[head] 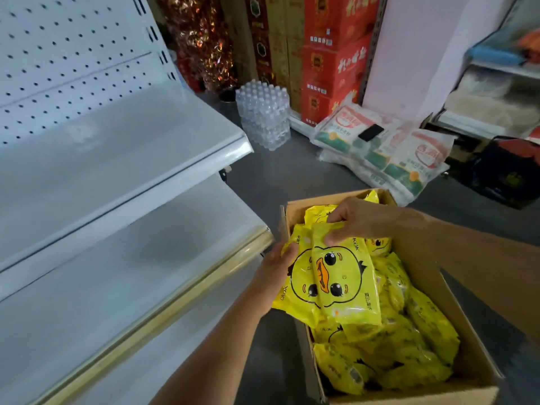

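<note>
An open cardboard box (455, 305) on the floor holds several yellow packets printed with a duck face (409, 340). Two such packets are lifted above the box's left edge. My left hand (277, 267) holds the lower packet (298, 285) from its left side. My right hand (359, 219) pinches the top end of the upper packet (342, 276), which lies on the lower one.
White metal shelves (122, 182) with a pegboard back stand to the left, bare. Shrink-wrapped water bottles (263, 115), red cartons (333, 59) and white sacks (382, 153) with a black phone (370, 132) on them sit on the grey floor beyond the box.
</note>
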`<state>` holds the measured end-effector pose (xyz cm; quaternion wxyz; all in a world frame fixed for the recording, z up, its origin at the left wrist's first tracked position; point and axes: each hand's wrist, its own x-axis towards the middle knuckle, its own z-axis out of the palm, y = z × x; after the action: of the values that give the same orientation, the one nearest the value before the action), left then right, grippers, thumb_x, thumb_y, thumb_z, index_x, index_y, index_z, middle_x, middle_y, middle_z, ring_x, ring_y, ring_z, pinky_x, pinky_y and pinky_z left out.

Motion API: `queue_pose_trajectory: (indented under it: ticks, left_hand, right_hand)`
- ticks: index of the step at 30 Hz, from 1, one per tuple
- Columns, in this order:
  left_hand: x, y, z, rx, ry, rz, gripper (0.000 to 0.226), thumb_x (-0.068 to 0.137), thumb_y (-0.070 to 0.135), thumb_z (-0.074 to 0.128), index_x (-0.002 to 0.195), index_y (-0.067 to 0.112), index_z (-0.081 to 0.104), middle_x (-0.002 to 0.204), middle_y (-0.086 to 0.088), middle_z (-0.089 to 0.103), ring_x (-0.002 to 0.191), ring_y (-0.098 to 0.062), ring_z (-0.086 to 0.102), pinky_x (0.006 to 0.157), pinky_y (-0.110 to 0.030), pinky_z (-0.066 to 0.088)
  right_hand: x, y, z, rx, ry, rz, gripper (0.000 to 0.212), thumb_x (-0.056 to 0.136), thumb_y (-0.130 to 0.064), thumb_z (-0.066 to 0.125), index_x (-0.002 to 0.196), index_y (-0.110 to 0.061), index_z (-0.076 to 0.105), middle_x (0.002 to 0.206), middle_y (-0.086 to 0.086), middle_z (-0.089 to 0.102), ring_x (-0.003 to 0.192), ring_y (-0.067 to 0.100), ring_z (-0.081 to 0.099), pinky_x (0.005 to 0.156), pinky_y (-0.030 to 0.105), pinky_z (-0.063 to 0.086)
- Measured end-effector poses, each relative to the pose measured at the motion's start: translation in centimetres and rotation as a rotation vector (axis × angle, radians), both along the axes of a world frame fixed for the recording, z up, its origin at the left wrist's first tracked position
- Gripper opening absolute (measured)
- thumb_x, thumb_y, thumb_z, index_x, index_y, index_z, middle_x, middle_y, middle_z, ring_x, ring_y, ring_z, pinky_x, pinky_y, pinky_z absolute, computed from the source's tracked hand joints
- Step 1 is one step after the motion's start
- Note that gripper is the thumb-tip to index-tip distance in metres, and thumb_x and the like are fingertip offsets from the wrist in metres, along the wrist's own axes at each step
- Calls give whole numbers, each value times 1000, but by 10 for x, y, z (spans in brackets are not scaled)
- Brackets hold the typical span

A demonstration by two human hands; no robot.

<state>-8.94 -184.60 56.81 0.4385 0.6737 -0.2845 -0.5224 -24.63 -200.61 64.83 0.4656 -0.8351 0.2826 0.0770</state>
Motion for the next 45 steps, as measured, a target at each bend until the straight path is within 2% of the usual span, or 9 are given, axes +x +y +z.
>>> queue_pose_trajectory:
  ticks: [3,7,9,14,17,21,28,33,45]
  left_hand:
    - [7,43,38,-55,84,6,37,94,56,51,114,27,64,103,6,75,98,-13,72,91,-41,54]
    - [31,104,74,-83,53,30,37,75,41,81,106,25,67,96,1,77,88,-18,74,76,-36,60]
    - [47,134,87,-83,24,54,40,69,37,86,103,26,70,95,0,77,88,-20,74,80,-40,60]
    - [90,211,112,-181,96,267,45,74,34,83,114,19,68,101,-8,76,93,-27,74,83,-43,59]
    - [117,253,119,-250,177,506,61,68,40,87,119,12,65,106,-16,74,98,-36,71,90,-58,54]
    - [148,302,131,-293,249,826,69,59,43,85,116,11,65,103,-16,74,93,-35,73,85,-58,56]
    - [178,369,143,-438,252,1077,73,57,48,87,119,16,64,106,-10,75,95,-32,73,84,-56,57]
    - [194,414,151,-457,257,1104,66,61,45,83,117,16,65,103,-10,75,94,-31,73,85,-56,57]
    - [261,507,177,-434,204,1385,36,87,29,73,114,6,64,97,-16,73,81,-31,70,74,-46,58]
  right_hand:
    - [31,43,29,0,-51,-9,20,81,-35,76,69,-19,72,56,-3,48,53,13,38,52,29,29]
    - [79,100,61,-53,-78,28,26,79,-33,78,64,-14,67,53,-5,42,48,8,34,44,19,26]
    - [107,128,70,-93,-119,1,26,76,-34,80,63,-15,67,50,-6,44,45,5,36,44,20,28]
    - [174,190,85,-165,-442,-429,29,88,-38,66,78,-11,67,57,-4,56,49,7,47,56,22,41]
    - [195,226,101,20,-271,-451,45,92,-51,55,88,-8,66,72,6,65,57,17,56,60,28,44]
    - [212,276,107,254,-51,-198,62,87,-65,51,100,-7,69,94,13,73,75,22,68,66,30,52]
    - [259,368,109,500,-247,-146,24,80,-26,76,95,-8,71,91,14,71,74,20,64,65,29,49]
    - [290,417,116,487,-269,-194,22,77,-17,79,94,-8,71,83,10,72,62,13,66,61,28,48]
    - [370,455,145,465,-487,-169,21,76,-7,78,94,-2,69,81,12,71,62,22,66,59,31,52]
